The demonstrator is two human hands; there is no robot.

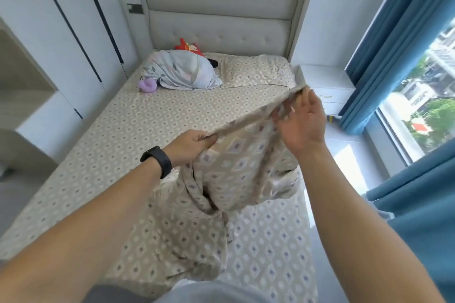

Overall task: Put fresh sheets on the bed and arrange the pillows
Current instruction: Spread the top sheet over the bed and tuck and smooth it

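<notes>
Pillowcase [236, 167] edge stretched, long axis running 8-to-2 o'clock. Pinched by left hand [189, 145] at 8, gripped by right hand [299, 120] at 2. Hanging over bed [103, 155].

No legible text, label, brand, number or sign is visible to me on any surface in this view.

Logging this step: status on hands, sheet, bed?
Left hand grips the sheet edge; right hand pinches the same edge farther along. Sheet bunched, hanging over the bed's foot. Bundled blanket and toys at the headboard end.
</notes>
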